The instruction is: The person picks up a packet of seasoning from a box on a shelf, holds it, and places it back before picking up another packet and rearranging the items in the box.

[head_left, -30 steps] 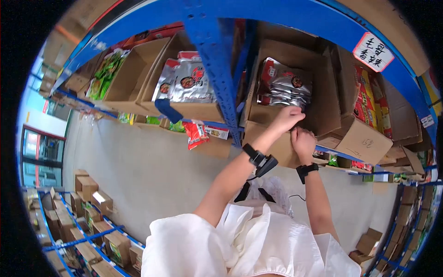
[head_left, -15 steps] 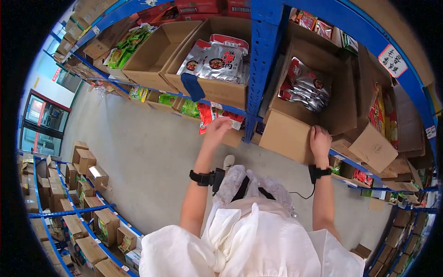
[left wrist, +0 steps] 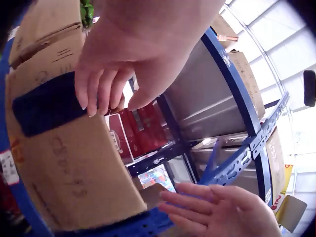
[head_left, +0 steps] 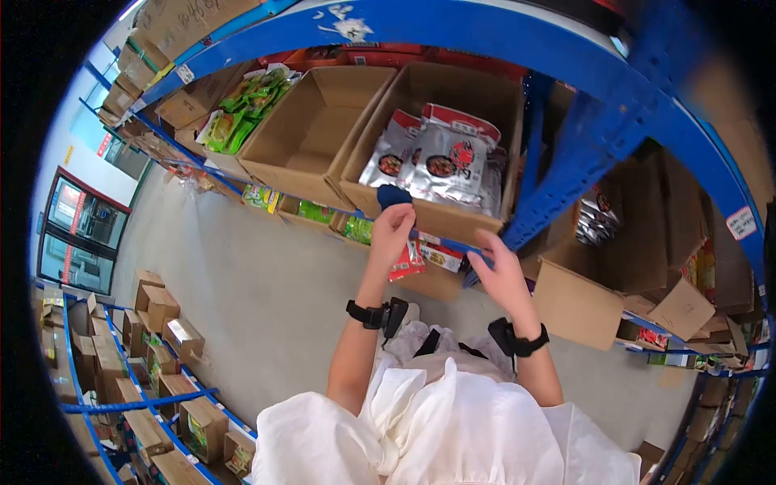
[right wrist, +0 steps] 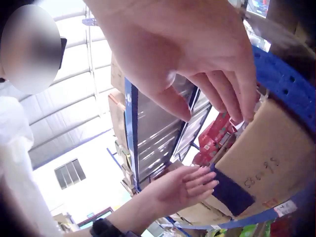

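A dark blue piece of cloth (head_left: 393, 195) hangs over the front edge of an open cardboard box (head_left: 461, 221). My left hand (head_left: 393, 234) is at this cloth; in the left wrist view its loosely bent fingertips overlap the cloth (left wrist: 47, 106) at the box's rim. Silver-and-red food packets (head_left: 457, 166) lie in the box. To the right, my right hand (head_left: 503, 273) is raised before the box's front corner, fingers spread and holding nothing. Seen from the left wrist, the right hand (left wrist: 222, 210) has its fingers stretched toward the box.
A blue shelf post (head_left: 566, 182) separates this box from another carton (head_left: 578, 303) with silver packets. An open box (head_left: 311, 129) and green packets (head_left: 250, 105) stand to the left. Red packets (head_left: 406, 263) show on the shelf below.
The view has swung so the cloth-draped box is in front. My right hand has left the right-hand carton and moved left; my left hand has come up to the cloth.
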The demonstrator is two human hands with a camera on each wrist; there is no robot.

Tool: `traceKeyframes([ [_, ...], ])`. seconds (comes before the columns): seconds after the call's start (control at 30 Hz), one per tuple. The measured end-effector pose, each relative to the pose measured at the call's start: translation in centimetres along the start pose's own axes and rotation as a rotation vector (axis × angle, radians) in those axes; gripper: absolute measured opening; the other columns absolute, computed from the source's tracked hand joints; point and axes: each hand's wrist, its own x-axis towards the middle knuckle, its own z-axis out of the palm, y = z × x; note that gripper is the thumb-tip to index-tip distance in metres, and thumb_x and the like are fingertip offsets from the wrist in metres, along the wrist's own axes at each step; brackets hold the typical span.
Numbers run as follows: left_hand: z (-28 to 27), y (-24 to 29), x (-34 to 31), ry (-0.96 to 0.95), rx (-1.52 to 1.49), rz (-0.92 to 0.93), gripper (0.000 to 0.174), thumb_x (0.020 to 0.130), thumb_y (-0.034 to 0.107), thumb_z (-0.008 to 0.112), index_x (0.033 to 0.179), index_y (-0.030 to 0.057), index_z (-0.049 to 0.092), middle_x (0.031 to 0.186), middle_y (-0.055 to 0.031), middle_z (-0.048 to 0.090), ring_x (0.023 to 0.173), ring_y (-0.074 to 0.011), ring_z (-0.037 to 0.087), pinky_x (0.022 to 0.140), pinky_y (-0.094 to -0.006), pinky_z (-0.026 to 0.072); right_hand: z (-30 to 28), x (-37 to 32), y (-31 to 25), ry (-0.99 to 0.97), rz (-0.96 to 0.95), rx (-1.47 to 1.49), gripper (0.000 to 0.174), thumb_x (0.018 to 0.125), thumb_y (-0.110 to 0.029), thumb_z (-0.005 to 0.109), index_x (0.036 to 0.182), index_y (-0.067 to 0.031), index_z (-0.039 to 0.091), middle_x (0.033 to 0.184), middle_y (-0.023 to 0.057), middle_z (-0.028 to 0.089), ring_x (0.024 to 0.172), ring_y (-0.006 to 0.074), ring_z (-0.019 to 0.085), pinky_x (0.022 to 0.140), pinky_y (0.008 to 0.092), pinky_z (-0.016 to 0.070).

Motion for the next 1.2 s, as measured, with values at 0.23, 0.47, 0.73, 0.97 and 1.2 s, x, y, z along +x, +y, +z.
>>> traceKeyframes([
  [0.23,-1.0,0.1,11.3,-0.023,0.472,0.188,0.032,0.078,0.018,0.064,0.101,-0.0038,0.060,0.094,-0.0182,0.064,0.086,-0.0309,0.063,0.077,-0.0371,0.0497,3.1,15.4,5.5,0.177,0.101,-0.155,0.063,0.076,-0.026,0.061,0.124,0.0094,0.042,0.113,0.0291,0.056,0.107,0.0408,0.054,0.090,0.0397,0.0435],
  [0.47,0.6,-0.7,18.7,-0.471,0.807,-0.095,0.061,0.068,0.039,0.070,0.104,-0.0085,0.057,0.095,-0.0266,0.062,0.086,-0.0385,0.062,0.074,-0.0418,0.0492,4.2,20.0,14.4,0.519,0.269,-0.401,0.043,0.074,-0.020,0.065,0.106,0.0065,0.052,0.087,0.0140,0.063,0.073,0.0231,0.061,0.068,0.0343,0.0473],
  [0.73,2.3,-3.2,21.8,-0.695,0.663,-0.264,0.063,0.061,0.034,0.079,0.103,-0.0083,0.057,0.096,-0.0236,0.064,0.087,-0.0309,0.064,0.071,-0.0372,0.0510,4.6,20.1,11.2,0.330,0.535,-0.114,0.058,0.068,-0.034,0.074,0.104,0.0078,0.058,0.104,0.0218,0.062,0.093,0.0290,0.062,0.078,0.0362,0.0473],
  [0.97,4.0,-3.4,19.5,-0.501,0.983,0.085,0.068,0.063,0.028,0.076,0.121,0.0072,0.048,0.118,-0.0240,0.054,0.131,-0.0464,0.018,0.100,-0.0528,0.0327,4.4,19.3,8.1,0.510,0.615,0.382,0.063,0.071,-0.031,0.077,0.113,0.0087,0.052,0.106,0.0147,0.061,0.095,0.0208,0.060,0.077,0.0299,0.0468],
  [1.2,3.2,-2.5,21.4,-0.722,0.443,-0.152,0.070,0.066,0.025,0.076,0.123,-0.0043,0.048,0.118,-0.0234,0.056,0.105,-0.0315,0.057,0.081,-0.0360,0.0491,3.7,18.9,11.4,0.463,0.646,0.610,0.063,0.071,-0.026,0.078,0.115,0.0076,0.048,0.107,0.0137,0.060,0.093,0.0215,0.059,0.076,0.0322,0.0470],
])
